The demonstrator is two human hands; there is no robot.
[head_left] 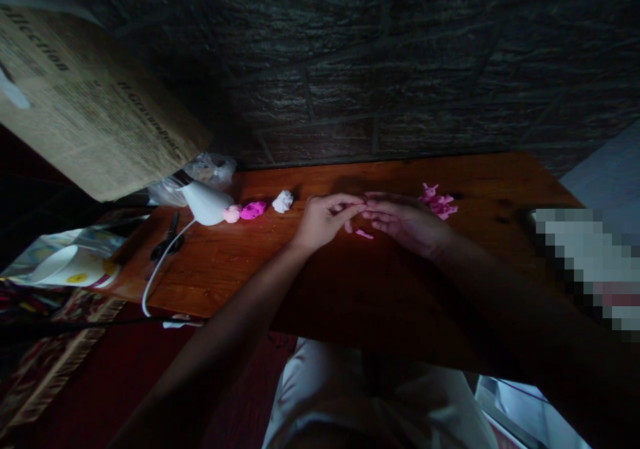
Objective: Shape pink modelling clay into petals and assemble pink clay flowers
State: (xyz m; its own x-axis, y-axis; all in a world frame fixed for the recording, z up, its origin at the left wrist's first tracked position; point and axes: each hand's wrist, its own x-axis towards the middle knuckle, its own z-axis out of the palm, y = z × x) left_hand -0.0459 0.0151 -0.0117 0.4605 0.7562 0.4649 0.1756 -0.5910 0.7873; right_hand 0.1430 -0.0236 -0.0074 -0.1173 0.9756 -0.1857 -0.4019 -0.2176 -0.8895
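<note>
My left hand [327, 221] and my right hand [407, 223] meet at their fingertips above the wooden table [320, 275]. The left thumb and forefinger are pinched together, and the right fingers curl in against them. Whatever sits between the fingertips is too small and dark to make out. Just below the hands lies a small strip of pink modelling clay [365, 234]. Beyond my right hand is a heap of pink clay pieces [441, 203]. Left of my left hand are a white clay lump [283, 201], a magenta one [253, 210] and a pale pink one [231, 213].
A lamp with a white base [207, 203] and newsprint shade [100, 95] stands at the left, its white cable [149, 289] hanging over the table's edge. Dark scissors [169, 241] and a paper cup [75, 267] are nearby. A stone-patterned wall [345, 69] borders the back.
</note>
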